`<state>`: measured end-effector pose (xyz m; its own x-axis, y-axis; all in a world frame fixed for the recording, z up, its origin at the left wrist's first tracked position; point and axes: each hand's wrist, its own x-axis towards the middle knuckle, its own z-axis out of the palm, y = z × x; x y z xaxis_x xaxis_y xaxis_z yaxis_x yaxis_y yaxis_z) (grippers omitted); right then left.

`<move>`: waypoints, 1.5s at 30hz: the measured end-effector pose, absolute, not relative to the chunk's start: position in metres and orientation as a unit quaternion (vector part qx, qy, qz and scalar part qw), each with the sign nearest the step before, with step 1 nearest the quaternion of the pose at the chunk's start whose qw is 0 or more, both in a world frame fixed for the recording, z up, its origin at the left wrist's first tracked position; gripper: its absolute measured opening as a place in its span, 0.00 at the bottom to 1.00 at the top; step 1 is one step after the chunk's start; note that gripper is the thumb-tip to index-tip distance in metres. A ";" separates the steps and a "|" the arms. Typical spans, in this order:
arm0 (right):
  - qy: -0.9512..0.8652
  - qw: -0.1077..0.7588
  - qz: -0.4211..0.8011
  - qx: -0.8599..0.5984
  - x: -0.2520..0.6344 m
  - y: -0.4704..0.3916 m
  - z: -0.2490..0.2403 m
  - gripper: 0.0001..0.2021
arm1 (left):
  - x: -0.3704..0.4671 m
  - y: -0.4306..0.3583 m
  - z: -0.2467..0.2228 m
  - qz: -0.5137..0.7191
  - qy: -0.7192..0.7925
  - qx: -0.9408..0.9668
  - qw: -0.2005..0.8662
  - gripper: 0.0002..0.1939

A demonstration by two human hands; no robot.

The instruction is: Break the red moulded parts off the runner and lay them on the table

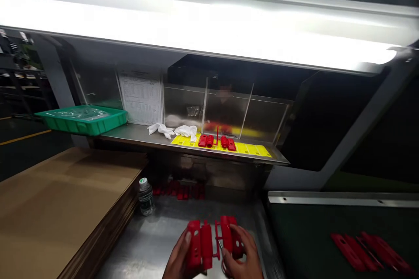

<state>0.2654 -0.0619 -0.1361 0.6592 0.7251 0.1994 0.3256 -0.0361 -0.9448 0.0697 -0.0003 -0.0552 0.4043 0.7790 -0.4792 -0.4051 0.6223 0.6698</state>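
**Both hands closed on one red plastic piece**

I am holding a red plastic piece low over the steel bench, right at the bottom edge of what I see. My left hand is gripping its left half, thumb lying flat on the front face and the other fingers wrapped behind, out of sight. My right hand is clasping the right half, fingers curled over the top and front. Both grips are narrow, pressed against the plastic. The two halves are joined by a thin red bar in the middle, which is showing between my hands.

A capped water bottle is standing to the left, against a stack of cardboard sheets. On the shelf behind, a matching red piece is lying on yellow sheets, with white cloths just beside it and a green tray further left. More red parts are lying on the dark belt to my right.
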 end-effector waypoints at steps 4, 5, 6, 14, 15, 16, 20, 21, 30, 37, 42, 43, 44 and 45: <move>-0.335 0.622 0.281 -0.650 0.234 -0.128 -0.049 0.36 | 0.061 -0.029 0.006 0.341 0.308 0.208 0.863 0.39; -0.312 0.643 0.314 -0.625 0.233 -0.142 -0.029 0.38 | 0.055 -0.037 0.019 0.326 0.314 0.219 0.864 0.37; -0.289 0.660 0.350 -0.598 0.234 -0.154 -0.011 0.39 | 0.047 -0.043 0.031 0.312 0.323 0.236 0.862 0.36; -0.277 0.670 0.559 -0.403 0.210 -0.204 0.065 0.21 | 0.017 -0.061 0.058 0.240 0.289 0.259 0.890 0.28; -0.279 0.670 0.558 -0.403 0.206 -0.207 0.068 0.20 | 0.016 -0.061 0.059 0.230 0.278 0.243 0.901 0.28; -0.278 0.670 0.556 -0.405 0.202 -0.209 0.070 0.20 | 0.015 -0.062 0.061 0.221 0.267 0.229 0.910 0.28; -0.262 0.678 0.548 -0.414 0.199 -0.212 0.075 0.18 | 0.012 -0.067 0.069 0.210 0.225 0.186 0.933 0.28; -0.256 0.682 0.545 -0.415 0.200 -0.211 0.075 0.18 | 0.012 -0.068 0.071 0.204 0.218 0.171 0.939 0.29; -0.142 0.707 0.583 -0.374 0.235 -0.201 0.054 0.12 | 0.021 -0.085 0.077 0.199 0.035 0.085 0.976 0.39; -0.061 0.700 0.643 -0.304 0.240 -0.201 0.038 0.17 | 0.035 -0.102 0.096 0.236 0.120 0.102 0.959 0.34; -0.064 0.714 0.612 -0.333 0.229 -0.201 0.038 0.22 | 0.033 -0.091 0.090 0.241 0.148 0.059 0.958 0.33; -0.082 0.719 0.593 -0.354 0.225 -0.202 0.040 0.26 | 0.032 -0.088 0.088 0.243 0.159 0.049 0.956 0.33; -0.110 0.721 0.566 -0.385 0.221 -0.203 0.042 0.30 | 0.032 -0.085 0.086 0.249 0.172 0.038 0.953 0.33; -0.147 0.720 0.528 -0.426 0.216 -0.203 0.043 0.34 | 0.031 -0.083 0.085 0.255 0.184 0.028 0.949 0.32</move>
<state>0.2163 -0.2034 0.0431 0.3997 0.8853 -0.2377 -0.6337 0.0795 -0.7695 0.0307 -0.0827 0.0853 0.8026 0.4936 -0.3349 -0.4727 0.8688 0.1475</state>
